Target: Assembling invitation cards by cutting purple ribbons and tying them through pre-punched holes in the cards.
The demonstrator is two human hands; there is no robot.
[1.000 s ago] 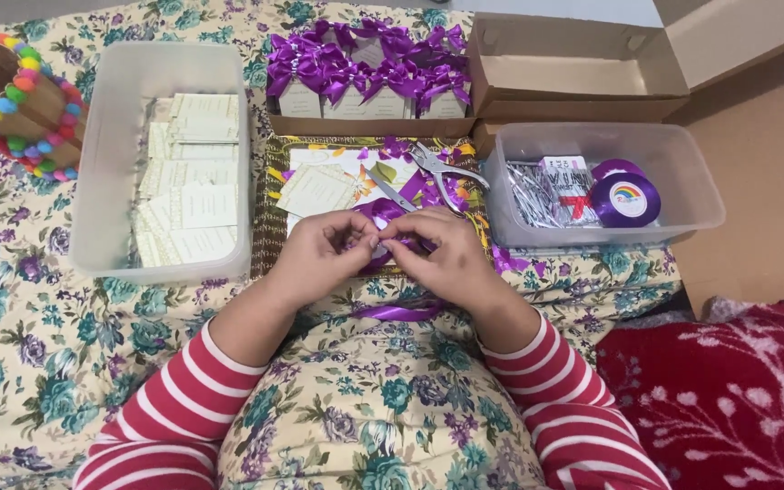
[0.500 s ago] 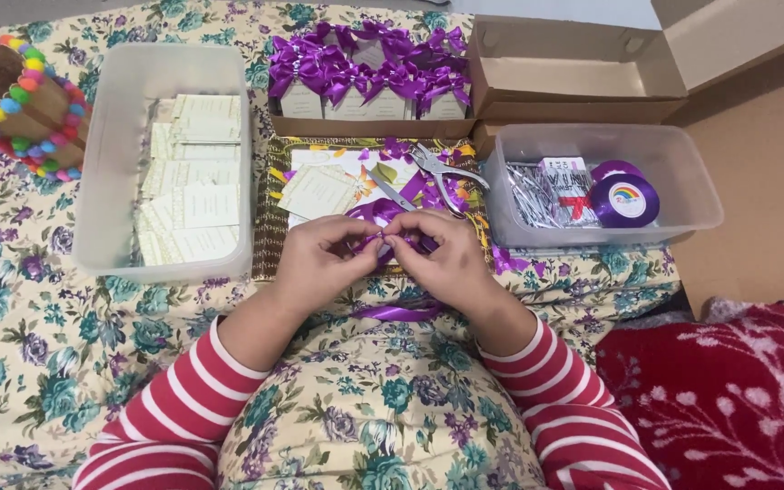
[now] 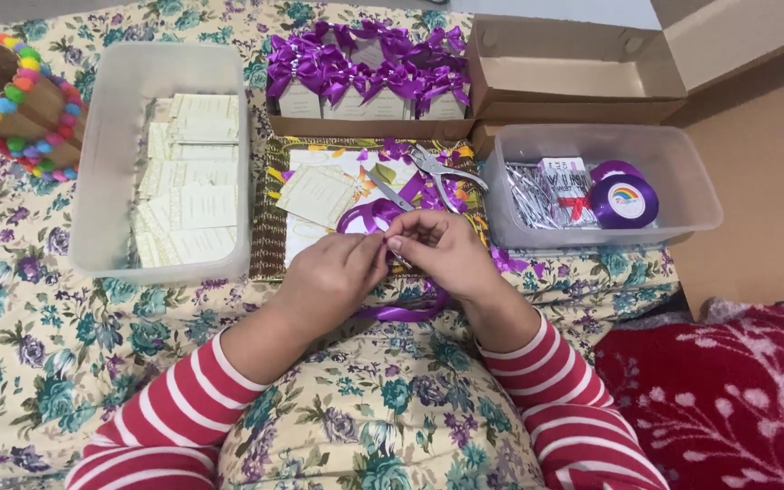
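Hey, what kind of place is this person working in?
Probably a home, set up for craft work on a floral bedspread. Both hands work purple ribbon, with a box of bowed favour boxes and a tub of cards nearby.

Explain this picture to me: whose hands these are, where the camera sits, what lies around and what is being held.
There is no machine: a person in striped sleeves works bare-handed, and a camera on their head looks down. The left hand and right hand meet over a purple ribbon, pinching it together. On the floral cloth lie a tub of cards, a box of bows, pliers, and a tub holding a ribbon spool. A pom-pom basket stands far left.
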